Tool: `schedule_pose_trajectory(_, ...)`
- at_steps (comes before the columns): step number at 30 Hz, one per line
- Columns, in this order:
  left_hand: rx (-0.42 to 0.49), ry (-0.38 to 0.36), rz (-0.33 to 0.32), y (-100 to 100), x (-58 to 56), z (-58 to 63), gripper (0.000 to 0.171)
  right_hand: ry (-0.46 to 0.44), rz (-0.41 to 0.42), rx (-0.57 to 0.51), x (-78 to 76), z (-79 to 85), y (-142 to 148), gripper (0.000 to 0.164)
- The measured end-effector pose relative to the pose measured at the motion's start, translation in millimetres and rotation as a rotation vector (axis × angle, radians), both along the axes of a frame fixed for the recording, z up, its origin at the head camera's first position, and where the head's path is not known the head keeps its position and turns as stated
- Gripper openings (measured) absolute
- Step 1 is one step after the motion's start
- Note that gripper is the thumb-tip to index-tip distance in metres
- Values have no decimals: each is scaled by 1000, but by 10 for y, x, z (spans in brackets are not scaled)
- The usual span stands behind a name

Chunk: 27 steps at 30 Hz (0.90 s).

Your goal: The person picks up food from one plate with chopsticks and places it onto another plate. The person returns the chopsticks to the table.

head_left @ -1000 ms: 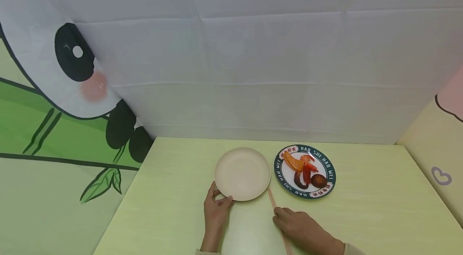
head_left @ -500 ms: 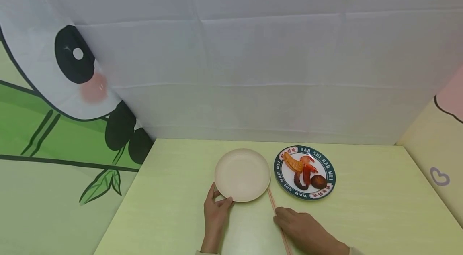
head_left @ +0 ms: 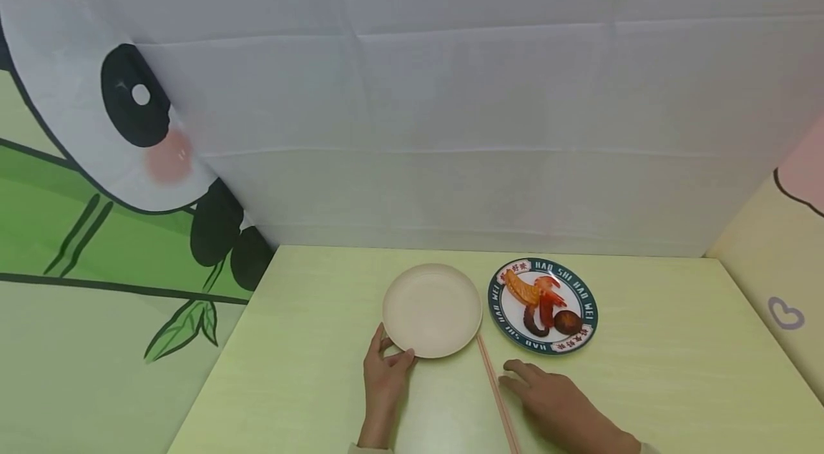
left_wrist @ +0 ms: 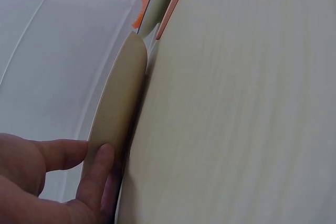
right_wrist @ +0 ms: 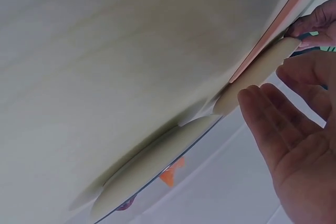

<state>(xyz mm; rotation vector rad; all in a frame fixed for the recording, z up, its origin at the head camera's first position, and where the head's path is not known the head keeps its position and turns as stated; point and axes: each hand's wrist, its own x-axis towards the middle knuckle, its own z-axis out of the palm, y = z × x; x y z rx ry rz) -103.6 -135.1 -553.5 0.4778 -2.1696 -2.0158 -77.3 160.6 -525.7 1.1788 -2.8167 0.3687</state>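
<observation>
At the near left edge of a plain beige plate (head_left: 432,311), my left hand (head_left: 386,375) grips the rim between thumb and fingers. In the left wrist view the thumb and a finger touch the side of that plate (left_wrist: 118,98). A pair of pinkish chopsticks (head_left: 497,395) lies on the table, tips close to the beige plate. Just right of them hovers my right hand (head_left: 547,397), fingers loosely bent and holding nothing. The right wrist view shows a gap between this hand (right_wrist: 299,129) and the chopsticks (right_wrist: 275,27).
A green-rimmed plate (head_left: 587,297) with lettering stands right of the beige one. On it lie an orange food piece (head_left: 521,289), a red shrimp-like piece (head_left: 547,300), a dark curled piece (head_left: 533,325) and a brown round piece (head_left: 568,322). A white cloth wall (head_left: 476,196) rises behind the table.
My right hand has let go of the chopsticks and moved slightly right, its fingers now apart from them. The chopsticks stay on the table. The left hand and both plates have not moved.
</observation>
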Motion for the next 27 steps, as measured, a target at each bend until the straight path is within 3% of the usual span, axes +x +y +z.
schedule_pose_trajectory(9,-35,-22,16,-13,-2,4,86,-41,-47,-22,32,31,60,41)
schedule_pose_trajectory(21,-31,-27,12,-36,14,49,87,-12,-103,-59,53,43,145,39)
schedule_pose_trajectory(27,-85,-32,18,-61,23,53,88,14,-126,-75,60,28,207,41)
